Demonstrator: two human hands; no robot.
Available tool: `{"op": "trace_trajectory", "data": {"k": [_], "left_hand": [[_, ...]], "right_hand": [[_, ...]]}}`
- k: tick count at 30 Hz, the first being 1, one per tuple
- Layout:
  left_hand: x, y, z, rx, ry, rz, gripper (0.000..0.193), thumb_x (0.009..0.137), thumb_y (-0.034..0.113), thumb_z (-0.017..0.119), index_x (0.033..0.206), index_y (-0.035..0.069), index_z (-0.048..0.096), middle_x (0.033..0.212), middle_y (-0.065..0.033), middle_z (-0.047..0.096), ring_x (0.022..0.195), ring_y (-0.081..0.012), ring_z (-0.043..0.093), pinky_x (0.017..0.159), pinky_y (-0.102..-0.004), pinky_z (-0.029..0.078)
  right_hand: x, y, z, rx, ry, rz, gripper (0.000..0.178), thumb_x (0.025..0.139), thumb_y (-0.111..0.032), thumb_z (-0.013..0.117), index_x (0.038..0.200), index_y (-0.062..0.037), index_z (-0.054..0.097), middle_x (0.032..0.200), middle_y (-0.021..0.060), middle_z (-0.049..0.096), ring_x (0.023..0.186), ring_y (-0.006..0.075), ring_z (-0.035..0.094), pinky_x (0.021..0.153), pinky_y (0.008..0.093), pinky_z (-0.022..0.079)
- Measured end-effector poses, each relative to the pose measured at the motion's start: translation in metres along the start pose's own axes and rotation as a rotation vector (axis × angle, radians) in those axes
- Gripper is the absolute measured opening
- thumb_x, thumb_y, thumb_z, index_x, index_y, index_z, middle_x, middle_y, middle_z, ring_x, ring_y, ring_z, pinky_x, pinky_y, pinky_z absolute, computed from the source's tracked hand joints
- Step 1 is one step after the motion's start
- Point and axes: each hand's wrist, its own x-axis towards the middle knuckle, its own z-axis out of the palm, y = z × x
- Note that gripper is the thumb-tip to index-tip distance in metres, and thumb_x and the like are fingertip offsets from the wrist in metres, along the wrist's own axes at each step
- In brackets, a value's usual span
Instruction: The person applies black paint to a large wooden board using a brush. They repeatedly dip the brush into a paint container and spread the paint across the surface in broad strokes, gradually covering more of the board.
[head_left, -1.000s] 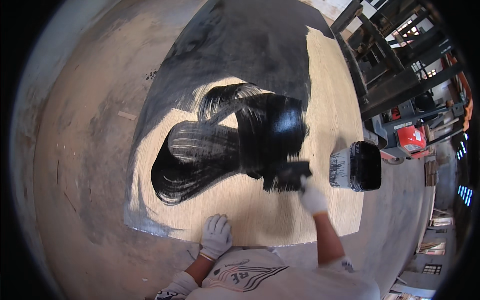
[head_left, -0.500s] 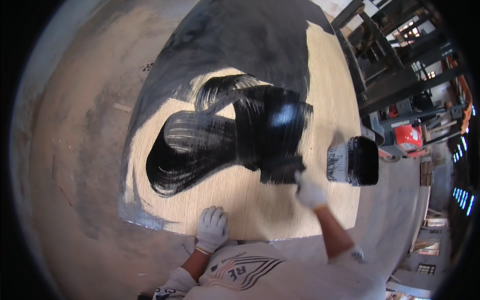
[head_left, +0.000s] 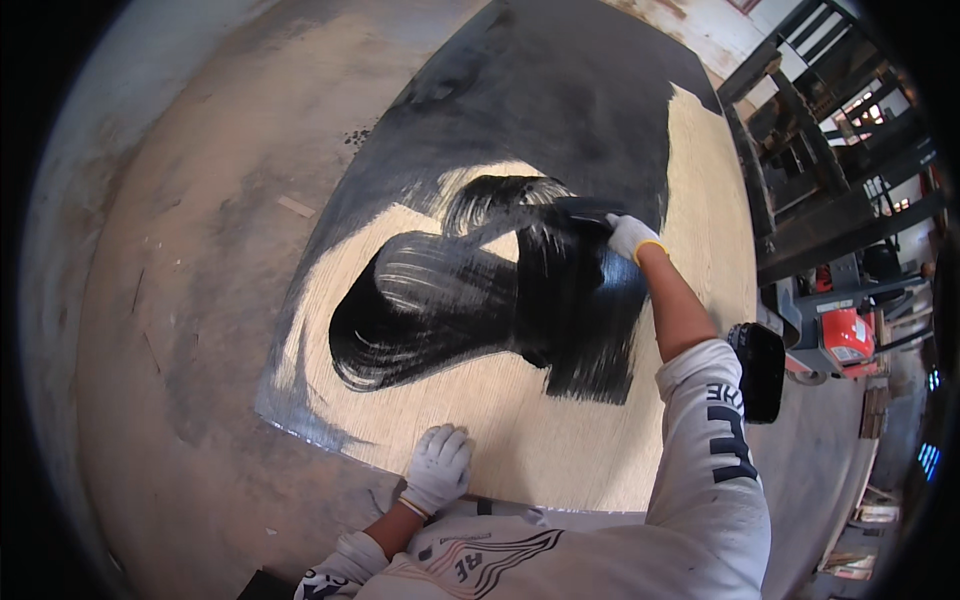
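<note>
A large pale wood-grain board [head_left: 470, 440] lies in front of me, its far part covered in dark grey-black coating. Glossy black paint [head_left: 570, 330] is spread thickly over the middle, in broad streaked strokes. My right hand [head_left: 632, 238], in a white glove, is closed round the handle of a wide paintbrush [head_left: 580, 208]. The brush is black all over and rests on the wet paint; its bristle edge is hard to make out. My left hand [head_left: 439, 468], gloved too, lies on the board's near edge with nothing in it, fingers stretched forward.
A black paint bucket [head_left: 758, 372] stands at the board's right edge, partly hidden behind my right sleeve. Dark metal framing [head_left: 830, 180] rises at the far right, with a red machine [head_left: 846, 335] below it. Concrete floor [head_left: 210, 300] stretches out to the left.
My right hand has moved the brush away from me, from the near end of the black patch to its far end. The patch's near edge reaches closer to me. My left hand stays put.
</note>
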Motion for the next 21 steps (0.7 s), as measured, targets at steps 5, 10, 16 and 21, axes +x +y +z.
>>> {"op": "trace_trajectory", "data": {"k": [5, 10, 16, 21], "left_hand": [[-0.003, 0.009, -0.002, 0.004, 0.003, -0.065, 0.043, 0.079, 0.017, 0.069, 0.121, 0.008, 0.067, 0.131, -0.0117, 0.063, 0.128, -0.0341, 0.057, 0.112, -0.0517, 0.046], [-0.004, 0.007, -0.001, -0.027, 0.052, -0.099, 0.041, 0.079, 0.014, 0.069, 0.119, 0.011, 0.069, 0.129, -0.0094, 0.064, 0.127, -0.0316, 0.059, 0.113, -0.0501, 0.046], [0.000, 0.009, -0.002, -0.023, 0.044, -0.096, 0.042, 0.077, 0.015, 0.070, 0.119, 0.010, 0.069, 0.127, -0.0102, 0.064, 0.125, -0.0309, 0.059, 0.114, -0.0491, 0.045], [0.000, 0.004, -0.007, -0.033, 0.067, -0.120, 0.041, 0.076, 0.016, 0.070, 0.117, 0.010, 0.069, 0.125, -0.0108, 0.064, 0.121, -0.0307, 0.062, 0.112, -0.0486, 0.046]], "right_hand": [[-0.024, -0.123, 0.010, -0.078, -0.009, -0.366, 0.065, 0.091, -0.014, 0.055, 0.156, -0.0167, 0.054, 0.135, 0.0236, 0.070, 0.127, 0.0410, 0.066, 0.107, 0.0482, 0.053], [-0.064, -0.120, -0.026, -0.176, -0.161, -0.245, 0.064, 0.093, -0.009, 0.053, 0.156, -0.0180, 0.054, 0.141, 0.0206, 0.068, 0.133, 0.0385, 0.064, 0.109, 0.0470, 0.052], [0.028, -0.093, -0.026, -0.130, 0.000, -0.157, 0.066, 0.091, -0.010, 0.053, 0.157, -0.0140, 0.053, 0.140, 0.0265, 0.067, 0.133, 0.0422, 0.063, 0.110, 0.0484, 0.052], [0.032, -0.211, -0.021, -0.160, -0.081, -0.402, 0.068, 0.091, -0.010, 0.051, 0.158, -0.0157, 0.051, 0.145, 0.0225, 0.065, 0.135, 0.0404, 0.062, 0.113, 0.0475, 0.049]]}}
